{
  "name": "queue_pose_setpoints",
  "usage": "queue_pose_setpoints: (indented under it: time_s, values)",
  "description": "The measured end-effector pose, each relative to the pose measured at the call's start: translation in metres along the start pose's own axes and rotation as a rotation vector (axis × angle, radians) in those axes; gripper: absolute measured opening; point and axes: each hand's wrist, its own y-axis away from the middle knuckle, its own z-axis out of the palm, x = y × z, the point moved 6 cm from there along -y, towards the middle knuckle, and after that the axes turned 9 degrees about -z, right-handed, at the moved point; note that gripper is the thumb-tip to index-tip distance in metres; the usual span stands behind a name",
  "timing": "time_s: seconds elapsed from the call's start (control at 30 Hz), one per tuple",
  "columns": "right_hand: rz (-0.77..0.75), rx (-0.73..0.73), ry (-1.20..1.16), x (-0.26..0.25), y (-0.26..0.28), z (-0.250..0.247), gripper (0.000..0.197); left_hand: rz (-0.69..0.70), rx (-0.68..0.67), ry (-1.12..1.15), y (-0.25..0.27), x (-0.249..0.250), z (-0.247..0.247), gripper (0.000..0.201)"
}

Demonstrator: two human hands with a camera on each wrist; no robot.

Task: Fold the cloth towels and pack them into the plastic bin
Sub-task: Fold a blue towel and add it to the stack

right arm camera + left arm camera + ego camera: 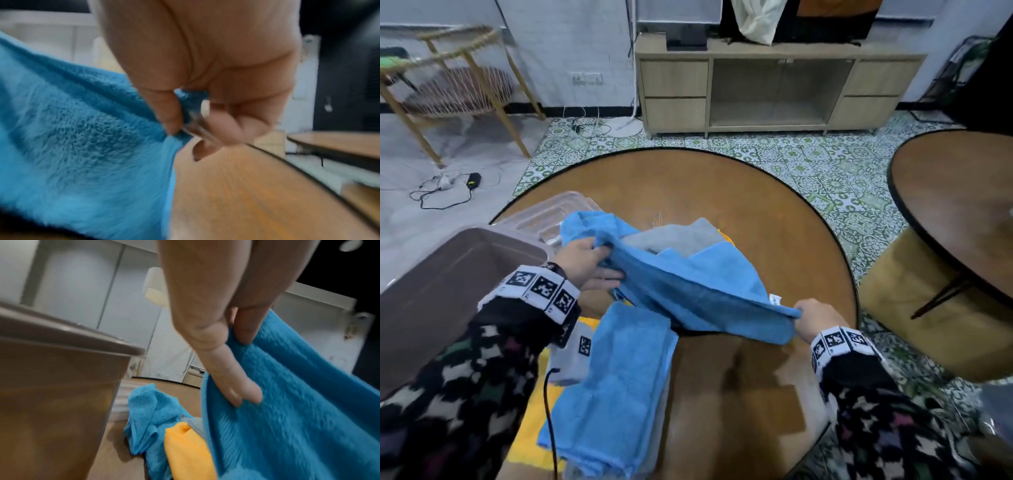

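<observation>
A blue towel (698, 291) is stretched above the round table between both hands. My left hand (589, 263) pinches its left edge, thumb on top and fingers under; the left wrist view shows that grip (236, 337) on the cloth (298, 418). My right hand (815, 322) pinches the right corner (179, 128) of the blue towel (82, 129). A folded blue towel (616, 383) lies near the front edge. A grey towel (678, 236) and more blue cloth (589, 222) lie behind. The brown plastic bin (448, 274) stands at the left, seemingly with nothing inside.
The bin's clear lid (551, 216) lies behind the bin. Yellow cloth (530, 411) shows under the folded towel, and another yellow towel (185, 451) lies under the blue pile. A second round table (955, 205) and a tan stool (928, 308) stand to the right.
</observation>
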Motion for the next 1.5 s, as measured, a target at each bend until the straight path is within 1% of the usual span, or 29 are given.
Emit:
queue_pose_setpoints:
  time_s: [0.03, 0.07, 0.13, 0.2, 0.23, 0.3, 0.37, 0.43, 0.5, 0.57, 0.63, 0.67, 0.73, 0.77, 0.83, 0.87, 0.9, 0.97, 1.0, 1.03, 1.1, 1.13, 1.17, 1.2, 1.27, 1.33, 1.4, 1.43, 1.5]
  values:
    - [0.009, 0.061, -0.153, -0.002, -0.001, -0.005, 0.018, 0.040, 0.016, 0.036, -0.004, 0.005, 0.000, 0.016]
    - [0.020, 0.157, -0.420, -0.006, -0.001, -0.013, 0.020, 0.109, 0.043, 0.041, -0.005, 0.013, 0.001, 0.015]
    - [0.016, 0.345, -1.136, -0.020, -0.001, -0.037, 0.023, 0.296, 0.128, 0.018, -0.003, 0.043, -0.003, 0.018]
    - [-0.071, 0.552, -1.610, -0.032, 0.001, -0.078, 0.020, 0.512, 0.234, 0.004, 0.014, 0.085, -0.009, 0.026]
    - [-0.134, 0.646, -1.757, -0.037, 0.005, -0.102, 0.015, 0.616, 0.241, 0.069, 0.024, 0.105, -0.011, 0.029]
    - [-0.298, 0.771, -1.982, -0.041, 0.014, -0.142, 0.014, 0.776, 0.170, 0.291, 0.050, 0.136, -0.012, 0.035]
    - [-0.440, 0.833, -2.069, -0.040, 0.024, -0.164, 0.022, 0.852, 0.130, 0.375, 0.072, 0.149, -0.015, 0.030]
    - [-0.522, 0.888, -2.056, -0.037, 0.035, -0.164, 0.036, 0.858, 0.154, 0.366, 0.080, 0.143, -0.022, 0.032]
    - [-0.521, 0.925, -1.928, -0.027, 0.039, -0.144, 0.042, 0.777, 0.187, 0.276, 0.077, 0.119, -0.028, 0.039]
    - [-0.454, 0.923, -1.717, -0.014, 0.041, -0.115, 0.038, 0.670, 0.236, 0.060, 0.064, 0.087, -0.033, 0.029]
    - [-0.385, 0.861, -1.493, 0.002, 0.040, -0.083, 0.045, 0.558, 0.238, -0.230, 0.049, 0.054, -0.039, 0.016]
    - [-0.374, 0.795, -1.382, 0.007, 0.039, -0.066, 0.048, 0.484, 0.179, -0.336, 0.041, 0.037, -0.041, 0.015]
    - [-0.383, 0.635, -1.202, 0.014, 0.035, -0.036, 0.046, 0.320, -0.005, -0.390, 0.032, 0.008, -0.038, 0.025]
    - [-0.390, 0.566, -1.153, 0.016, 0.033, -0.023, 0.052, 0.290, -0.092, -0.405, 0.034, -0.001, -0.034, 0.030]
    - [-0.378, 0.483, -1.108, 0.018, 0.030, -0.006, 0.074, 0.330, -0.177, -0.500, 0.038, -0.006, -0.028, 0.022]
    - [-0.375, 0.480, -1.098, 0.019, 0.029, -0.002, 0.078, 0.344, -0.200, -0.540, 0.037, -0.007, -0.027, 0.015]
    - [-0.382, 0.491, -1.085, 0.018, 0.030, -0.004, 0.075, 0.326, -0.160, -0.580, 0.033, -0.008, -0.033, 0.020]
    - [-0.433, 0.511, -1.046, 0.006, 0.036, -0.017, 0.049, 0.375, -0.039, -0.670, 0.029, -0.004, -0.037, 0.032]
    - [-0.475, 0.515, -1.025, -0.006, 0.039, -0.026, 0.035, 0.424, 0.018, -0.740, 0.033, 0.004, -0.030, 0.041]
    - [-0.528, 0.528, -0.975, -0.025, 0.045, -0.037, 0.031, 0.525, 0.023, -0.786, 0.045, 0.013, -0.012, 0.056]
    - [-0.674, 0.533, -0.852, -0.075, 0.061, -0.057, 0.022, 0.728, -0.109, -0.793, 0.074, 0.029, 0.040, 0.087]
    - [-0.744, 0.525, -0.818, -0.100, 0.070, -0.065, 0.020, 0.781, -0.183, -0.802, 0.087, 0.033, 0.068, 0.094]
    - [-0.799, 0.527, -0.807, -0.121, 0.078, -0.073, 0.022, 0.803, -0.228, -0.829, 0.092, 0.034, 0.089, 0.093]
    - [-0.832, 0.522, -0.822, -0.134, 0.081, -0.079, 0.023, 0.836, -0.225, -0.881, 0.096, 0.037, 0.107, 0.081]
    - [-0.848, 0.457, -0.930, -0.145, 0.080, -0.088, 0.021, 0.904, -0.052, -0.982, 0.103, 0.054, 0.115, 0.041]
    - [-0.845, 0.337, -0.933, -0.140, 0.071, -0.089, 0.025, 0.957, 0.128, -0.986, 0.104, 0.075, 0.098, 0.017]
    - [-0.762, 0.158, -0.675, -0.128, 0.054, -0.069, 0.040, 1.007, 0.182, -0.857, 0.113, 0.094, 0.076, 0.016]
    - [-0.717, 0.055, -0.544, -0.121, 0.045, -0.052, 0.039, 1.010, 0.164, -0.753, 0.118, 0.103, 0.066, 0.011]
    - [-0.651, -0.043, -0.434, -0.106, 0.034, -0.022, 0.016, 1.005, 0.044, -0.574, 0.125, 0.118, 0.049, 0.014]
